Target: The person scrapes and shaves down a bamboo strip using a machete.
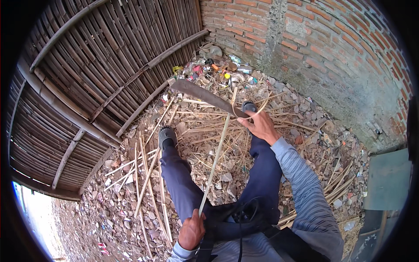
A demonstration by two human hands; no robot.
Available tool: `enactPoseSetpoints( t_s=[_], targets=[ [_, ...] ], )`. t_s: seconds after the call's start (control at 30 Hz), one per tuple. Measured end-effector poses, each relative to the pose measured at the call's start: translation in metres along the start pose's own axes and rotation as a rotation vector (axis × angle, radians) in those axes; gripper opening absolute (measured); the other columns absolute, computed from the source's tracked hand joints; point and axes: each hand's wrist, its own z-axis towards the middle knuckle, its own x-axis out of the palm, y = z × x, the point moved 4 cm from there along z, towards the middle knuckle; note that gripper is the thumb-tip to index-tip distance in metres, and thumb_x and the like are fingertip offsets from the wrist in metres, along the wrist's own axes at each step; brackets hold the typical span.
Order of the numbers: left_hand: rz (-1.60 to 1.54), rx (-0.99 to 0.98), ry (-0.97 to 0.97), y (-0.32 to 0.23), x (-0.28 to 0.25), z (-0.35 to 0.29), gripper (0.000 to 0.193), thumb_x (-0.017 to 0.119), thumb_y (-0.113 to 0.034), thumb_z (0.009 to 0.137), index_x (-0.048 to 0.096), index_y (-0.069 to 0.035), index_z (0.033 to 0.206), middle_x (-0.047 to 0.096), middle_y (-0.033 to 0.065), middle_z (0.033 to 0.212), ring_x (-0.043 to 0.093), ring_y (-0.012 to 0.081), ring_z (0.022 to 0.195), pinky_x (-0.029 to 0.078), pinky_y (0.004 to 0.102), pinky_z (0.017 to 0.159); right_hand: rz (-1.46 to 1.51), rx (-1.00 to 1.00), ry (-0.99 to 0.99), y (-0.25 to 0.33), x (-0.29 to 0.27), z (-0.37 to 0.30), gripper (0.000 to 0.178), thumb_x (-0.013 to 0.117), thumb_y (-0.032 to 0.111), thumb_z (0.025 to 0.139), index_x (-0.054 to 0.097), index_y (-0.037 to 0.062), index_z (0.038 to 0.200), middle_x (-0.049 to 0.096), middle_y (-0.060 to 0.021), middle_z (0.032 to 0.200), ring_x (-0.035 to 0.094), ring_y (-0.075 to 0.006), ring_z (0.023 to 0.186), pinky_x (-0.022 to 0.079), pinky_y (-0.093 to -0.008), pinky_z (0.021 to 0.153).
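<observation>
Progress is looking kinda partial: one thin tan curl is hanging by the long dark metal blade, while the long pale wooden strip crossing it is probably needing more trimming. Left hand is pinching its near end; right hand is clutching the blade's handle end. Loose tan strips are cluttering the stony ground underfoot.

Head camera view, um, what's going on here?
The person's right hand grips a long dark blade, while the left hand holds the near end of a long pale strip. The blade crosses the strip towards its far end; whether they touch is unclear. A thin curl loops beside the right hand. More loose strips lie on the stony ground around both feet.
</observation>
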Motion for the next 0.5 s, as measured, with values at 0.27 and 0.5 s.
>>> enactPoseSetpoints(
  t_s=[0.27, 0.5],
  targets=[
    [-0.071, 0.068, -0.164, -0.018, -0.020, 0.013, 0.006, 0.058, -0.010, 0.104, 0.055, -0.005, 0.105, 0.061, 0.0252, 0.065, 0.065, 0.0474, 0.062, 0.052, 0.0585, 0.056, 0.106, -0.353, 0.087, 0.049, 0.002, -0.027, 0.079, 0.057, 0.081, 0.092, 0.074, 0.0037, 0.091, 0.064, -0.0111, 0.062, 0.066, -0.0321, 0.054, 0.051, -0.0460, 0.055],
    [0.148, 0.054, -0.114, -0.001, -0.001, -0.020, 0.011, 0.061, -0.005, 0.101, 0.067, 0.002, 0.108, 0.064, 0.0211, 0.119, 0.061, 0.0374, 0.066, 0.050, 0.0453, 0.067, 0.071, 0.082, -0.115, -0.057, 0.000, 0.025, 0.060, 0.058, 0.060, 0.104, 0.079, 0.0038, 0.109, 0.066, -0.0113, 0.062, 0.066, -0.0253, 0.052, 0.050, -0.0451, 0.054]
  ],
)
